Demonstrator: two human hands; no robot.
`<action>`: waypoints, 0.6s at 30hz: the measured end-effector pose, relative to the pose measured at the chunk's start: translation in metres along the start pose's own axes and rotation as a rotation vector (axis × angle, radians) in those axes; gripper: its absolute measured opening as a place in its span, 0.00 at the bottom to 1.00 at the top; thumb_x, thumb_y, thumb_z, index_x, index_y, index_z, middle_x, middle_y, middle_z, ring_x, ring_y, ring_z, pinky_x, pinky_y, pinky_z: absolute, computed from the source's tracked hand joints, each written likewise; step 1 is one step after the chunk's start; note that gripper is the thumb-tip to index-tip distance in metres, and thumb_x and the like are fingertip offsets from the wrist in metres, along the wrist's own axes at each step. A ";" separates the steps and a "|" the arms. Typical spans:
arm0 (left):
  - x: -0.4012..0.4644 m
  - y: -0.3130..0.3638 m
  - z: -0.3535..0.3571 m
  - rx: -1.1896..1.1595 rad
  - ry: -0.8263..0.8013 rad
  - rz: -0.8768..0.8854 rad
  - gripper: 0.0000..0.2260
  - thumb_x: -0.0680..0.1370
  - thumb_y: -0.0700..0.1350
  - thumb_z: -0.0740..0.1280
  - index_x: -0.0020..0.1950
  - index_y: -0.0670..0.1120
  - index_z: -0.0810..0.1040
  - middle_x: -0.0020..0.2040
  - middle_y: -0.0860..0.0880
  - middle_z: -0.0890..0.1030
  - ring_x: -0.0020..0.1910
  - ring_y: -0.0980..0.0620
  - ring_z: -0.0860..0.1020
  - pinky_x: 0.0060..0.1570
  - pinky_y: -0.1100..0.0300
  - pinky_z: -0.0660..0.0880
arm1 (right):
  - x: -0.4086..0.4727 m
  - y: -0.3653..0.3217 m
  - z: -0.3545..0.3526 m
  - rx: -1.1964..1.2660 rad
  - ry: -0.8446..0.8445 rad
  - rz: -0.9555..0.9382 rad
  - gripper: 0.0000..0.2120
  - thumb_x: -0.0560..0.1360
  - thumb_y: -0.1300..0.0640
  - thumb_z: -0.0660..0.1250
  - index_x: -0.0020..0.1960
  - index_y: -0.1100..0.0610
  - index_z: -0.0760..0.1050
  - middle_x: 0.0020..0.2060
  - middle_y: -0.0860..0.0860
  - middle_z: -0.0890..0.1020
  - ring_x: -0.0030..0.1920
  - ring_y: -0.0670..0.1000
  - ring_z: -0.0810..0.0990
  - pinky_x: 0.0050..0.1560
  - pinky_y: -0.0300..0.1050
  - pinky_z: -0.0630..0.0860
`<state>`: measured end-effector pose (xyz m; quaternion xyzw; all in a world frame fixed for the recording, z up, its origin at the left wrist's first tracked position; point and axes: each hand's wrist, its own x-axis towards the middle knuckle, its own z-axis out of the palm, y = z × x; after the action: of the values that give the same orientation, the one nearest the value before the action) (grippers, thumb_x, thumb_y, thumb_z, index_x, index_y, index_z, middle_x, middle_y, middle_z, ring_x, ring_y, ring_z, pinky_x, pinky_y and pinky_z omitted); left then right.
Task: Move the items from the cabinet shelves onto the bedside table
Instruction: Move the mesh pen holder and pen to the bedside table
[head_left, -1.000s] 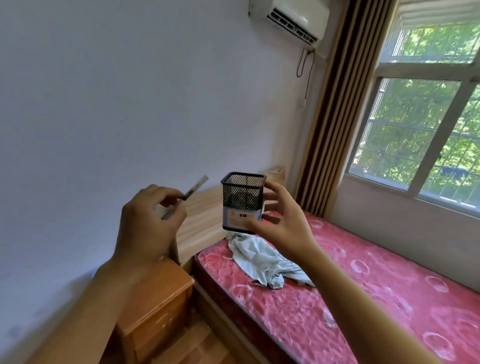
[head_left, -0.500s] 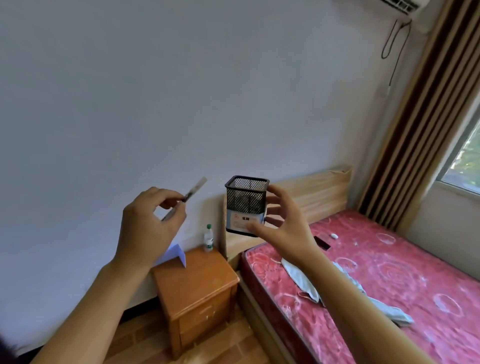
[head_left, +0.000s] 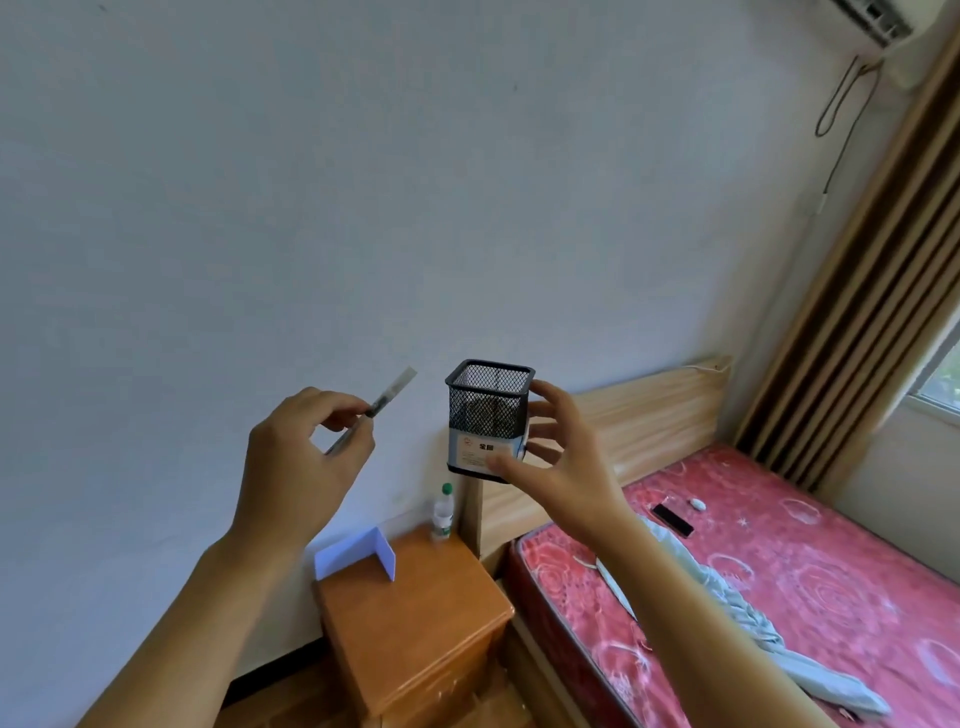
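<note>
We see a black mesh holder (head_left: 488, 415) with a white label, an orange-brown desk (head_left: 415, 623), a blue folded card (head_left: 358, 553), and a red mattress (head_left: 779, 571) with pale rose swirls.

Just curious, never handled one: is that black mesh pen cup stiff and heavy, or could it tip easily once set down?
The mesh pen cup probably feels light: it is open wire mesh, looks empty, and the right hand holds it by the fingers alone. It likely stays stiff, keeping its square shape. Its flat base should stand steadily, though a nudge might slide it.
</note>
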<state>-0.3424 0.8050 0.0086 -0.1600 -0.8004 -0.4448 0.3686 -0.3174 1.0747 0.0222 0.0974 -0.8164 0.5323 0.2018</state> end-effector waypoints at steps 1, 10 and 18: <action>0.008 -0.011 0.000 -0.003 -0.003 0.005 0.07 0.76 0.36 0.75 0.50 0.47 0.85 0.44 0.56 0.83 0.46 0.53 0.81 0.48 0.68 0.75 | 0.008 0.002 0.009 0.000 0.005 0.004 0.38 0.70 0.61 0.82 0.75 0.46 0.69 0.60 0.42 0.82 0.58 0.45 0.82 0.59 0.42 0.81; 0.042 -0.090 0.027 -0.037 -0.054 -0.038 0.07 0.75 0.35 0.75 0.49 0.46 0.85 0.44 0.55 0.83 0.45 0.52 0.81 0.49 0.69 0.74 | 0.061 0.044 0.070 -0.026 -0.008 0.074 0.39 0.69 0.62 0.82 0.75 0.47 0.70 0.59 0.42 0.82 0.58 0.45 0.82 0.58 0.41 0.81; 0.068 -0.138 0.070 -0.025 -0.096 -0.088 0.08 0.75 0.35 0.75 0.48 0.47 0.85 0.43 0.57 0.83 0.46 0.53 0.81 0.49 0.69 0.74 | 0.112 0.099 0.095 -0.001 -0.016 0.122 0.38 0.70 0.61 0.83 0.74 0.45 0.70 0.61 0.43 0.81 0.58 0.45 0.82 0.56 0.42 0.82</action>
<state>-0.5002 0.7822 -0.0467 -0.1503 -0.8177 -0.4626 0.3079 -0.4769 1.0357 -0.0451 0.0515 -0.8226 0.5425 0.1627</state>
